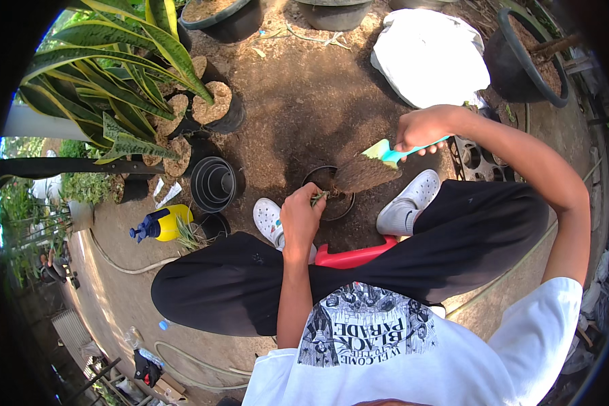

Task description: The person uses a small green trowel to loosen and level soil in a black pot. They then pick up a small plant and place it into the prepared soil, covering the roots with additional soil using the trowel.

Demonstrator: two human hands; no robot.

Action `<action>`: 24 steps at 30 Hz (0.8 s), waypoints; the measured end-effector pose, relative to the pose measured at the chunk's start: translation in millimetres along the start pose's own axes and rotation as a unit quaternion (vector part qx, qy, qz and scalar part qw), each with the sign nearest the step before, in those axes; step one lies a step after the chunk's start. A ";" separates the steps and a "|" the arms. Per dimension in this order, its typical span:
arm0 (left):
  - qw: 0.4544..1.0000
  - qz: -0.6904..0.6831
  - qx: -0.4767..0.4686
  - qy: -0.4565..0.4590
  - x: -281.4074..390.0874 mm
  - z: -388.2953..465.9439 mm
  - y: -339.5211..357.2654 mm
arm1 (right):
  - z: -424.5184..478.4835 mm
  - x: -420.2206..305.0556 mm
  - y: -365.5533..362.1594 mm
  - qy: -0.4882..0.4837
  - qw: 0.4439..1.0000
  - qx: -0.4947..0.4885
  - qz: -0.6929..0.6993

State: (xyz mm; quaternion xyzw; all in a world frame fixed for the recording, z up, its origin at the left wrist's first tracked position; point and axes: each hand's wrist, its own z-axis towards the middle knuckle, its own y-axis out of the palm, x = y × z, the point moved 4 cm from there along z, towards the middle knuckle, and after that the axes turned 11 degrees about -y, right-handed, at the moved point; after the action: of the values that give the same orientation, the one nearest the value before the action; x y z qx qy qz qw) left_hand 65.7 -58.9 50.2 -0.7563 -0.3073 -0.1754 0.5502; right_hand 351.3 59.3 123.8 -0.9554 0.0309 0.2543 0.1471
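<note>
Between my feet stands a black plastic pot, its mouth facing up. My left hand pinches a small green plant over the pot's left side; its lower part is hard to make out. From the right, my right hand grips the turquoise handle of a hand trowel. The trowel's blade bears a heap of brown soil and reaches over the pot's right rim, with its tip close to the plant. Loose brown soil covers the ground in front of the pot.
At left are nested black pots, a yellow spray bottle and potted snake plants. A white sack lies ahead on the right, beside a large black pot. A red plastic stool shows beneath me.
</note>
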 end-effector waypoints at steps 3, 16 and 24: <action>1.000 -0.007 0.001 0.009 0.5 0.9 -0.1 | 3.9 -25.4 12.8 0.002 0.999 0.017 -0.033; 1.000 -0.002 0.016 0.008 -3.3 0.8 -1.4 | -13.4 -89.8 41.3 -0.168 0.913 0.204 -0.312; 1.000 -0.021 0.019 0.004 -7.6 -0.8 -0.7 | -37.7 -98.8 13.9 -0.103 0.857 0.264 -0.430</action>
State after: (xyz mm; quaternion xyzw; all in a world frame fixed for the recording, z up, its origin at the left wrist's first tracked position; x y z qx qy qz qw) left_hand 59.6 -61.5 46.4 -0.7384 -0.3241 -0.1839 0.5621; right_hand 281.6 33.3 200.2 -0.7672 -0.3323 0.2445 0.4911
